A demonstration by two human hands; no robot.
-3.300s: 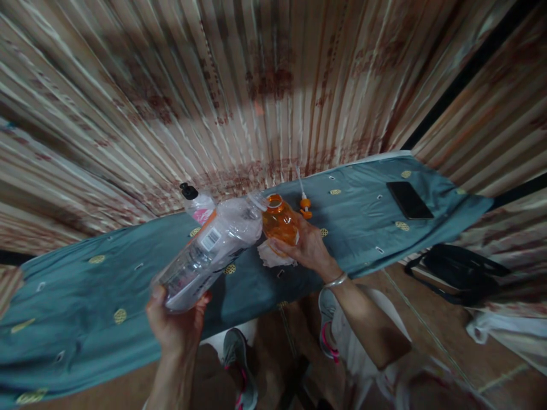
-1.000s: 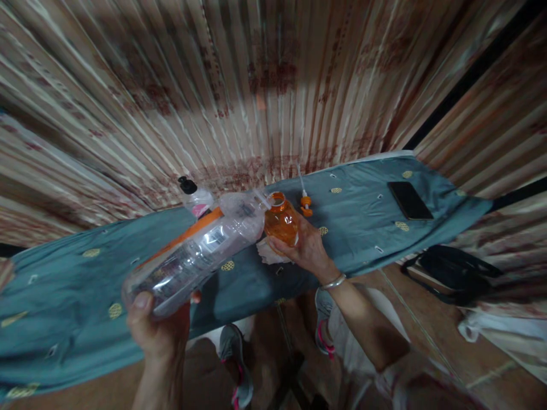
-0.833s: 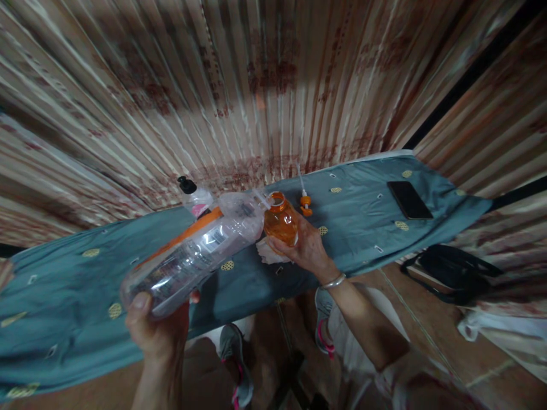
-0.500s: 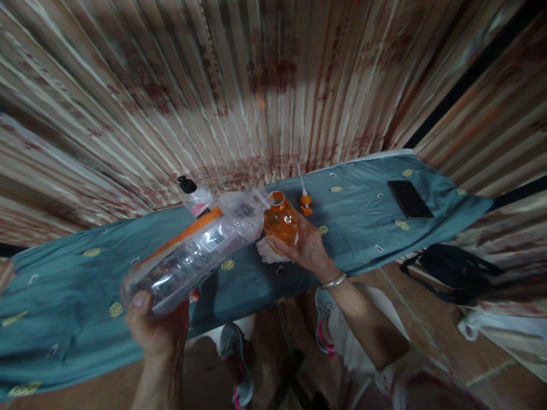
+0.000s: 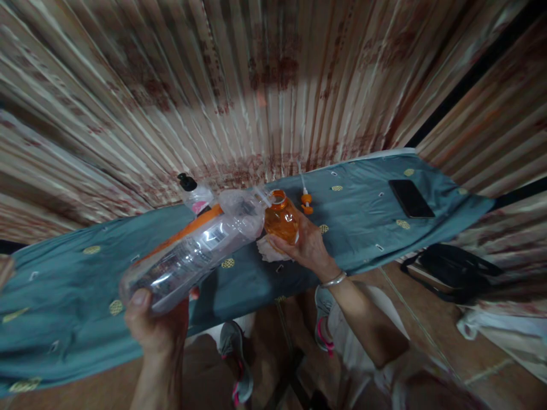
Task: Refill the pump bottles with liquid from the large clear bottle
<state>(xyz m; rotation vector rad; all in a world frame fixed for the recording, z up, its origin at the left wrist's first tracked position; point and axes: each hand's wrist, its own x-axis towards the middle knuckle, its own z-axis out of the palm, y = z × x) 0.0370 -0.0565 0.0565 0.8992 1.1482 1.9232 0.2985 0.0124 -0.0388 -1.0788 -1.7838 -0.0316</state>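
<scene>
My left hand (image 5: 158, 327) grips the base of a large clear plastic bottle (image 5: 194, 262) with an orange-edged label. The bottle leans over sideways, its neck up and to the right, at the rim of an orange bottle (image 5: 281, 219). Closed around that small, uncapped orange bottle is my right hand (image 5: 307, 245), with a bangle at the wrist. Whether liquid passes between the two mouths I cannot tell. Under the orange bottle lies a crumpled pale tissue (image 5: 271, 250). An orange pump top (image 5: 306, 202) with a clear tube rests just behind my right hand.
A clear bottle with a black pump (image 5: 187, 182) stands at the back behind the large bottle. On the right of the teal cloth-covered table (image 5: 359, 210) lies a black phone (image 5: 411, 199). A pleated curtain (image 5: 273, 85) hangs behind; a black bag (image 5: 453, 270) sits lower right.
Almost nothing differs. Both hands hold the same bottles in nearly the same pose, with only a slight shift of the view.
</scene>
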